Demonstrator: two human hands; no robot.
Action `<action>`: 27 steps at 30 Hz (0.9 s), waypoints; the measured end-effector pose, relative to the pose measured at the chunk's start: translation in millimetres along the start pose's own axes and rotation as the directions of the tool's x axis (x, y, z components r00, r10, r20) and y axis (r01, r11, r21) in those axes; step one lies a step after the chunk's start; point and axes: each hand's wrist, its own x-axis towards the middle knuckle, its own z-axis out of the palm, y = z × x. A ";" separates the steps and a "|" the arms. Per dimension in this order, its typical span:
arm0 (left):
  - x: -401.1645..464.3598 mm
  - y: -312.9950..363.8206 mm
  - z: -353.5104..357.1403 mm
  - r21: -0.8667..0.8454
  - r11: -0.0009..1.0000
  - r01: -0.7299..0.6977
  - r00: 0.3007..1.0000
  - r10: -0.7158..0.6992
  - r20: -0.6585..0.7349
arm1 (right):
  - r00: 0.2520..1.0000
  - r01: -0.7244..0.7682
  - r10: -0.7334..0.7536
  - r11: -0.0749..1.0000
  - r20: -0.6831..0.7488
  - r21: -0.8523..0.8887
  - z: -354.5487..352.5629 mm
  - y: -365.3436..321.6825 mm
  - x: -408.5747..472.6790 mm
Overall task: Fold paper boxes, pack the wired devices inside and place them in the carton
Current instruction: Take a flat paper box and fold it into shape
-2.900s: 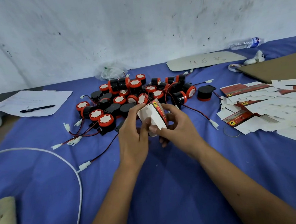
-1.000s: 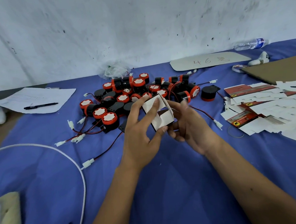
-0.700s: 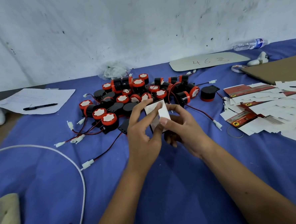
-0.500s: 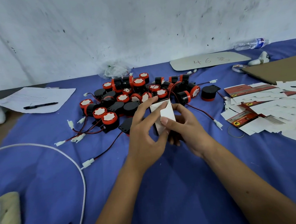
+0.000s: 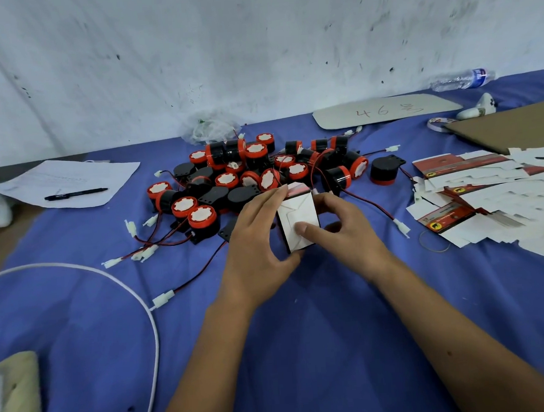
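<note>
Both hands are on 1 small paper box (image 5: 298,218), held just above the blue surface (image 5: 305,347) in front of the pile of wired devices (image 5: 256,175). The left hand (image 5: 257,241) wraps its side, fingers laid along the left face and thumb tucked under the bottom corner, so it's gripping the box. The right hand (image 5: 345,230) has its thumb pressed on the white folded end flaps facing the camera, with the other fingers curled round the far right side, so that one's clamped on it too. The end of the box looks folded closed, seams crossing like an envelope, with a strip of red print along the top edge. Can't tell what's inside.

The devices are black drums with red rims and white tops, heaped together, red and black wires trailing out to white plugs (image 5: 163,299) on the cloth. 1 black one (image 5: 386,168) sits a bit apart on the right of the pile.

Off to the right there's a messy stack of flat box blanks (image 5: 487,199), white with red panels, and a rubber band (image 5: 434,245) just beside it. Behind them, a brown cardboard sheet (image 5: 511,126). On the left, a paper sheet (image 5: 68,183) with a pen (image 5: 75,194) lying on it, and a white cable (image 5: 122,285) curving across the cloth.
</note>
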 end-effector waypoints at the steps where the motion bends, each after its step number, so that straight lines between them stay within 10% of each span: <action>1: -0.5 0.1 0.5 0.011 1.000 -0.011 1.000 0.011 0.000 | 1.000 0.004 -0.004 1.000 -0.011 0.000 0.3 0.3 0.3; 27: -0.6 4.9 9.9 0.103 0.991 -0.091 0.996 0.091 0.005 | 0.991 -0.039 0.038 0.999 -0.125 -0.002 6.1 9.0 3.5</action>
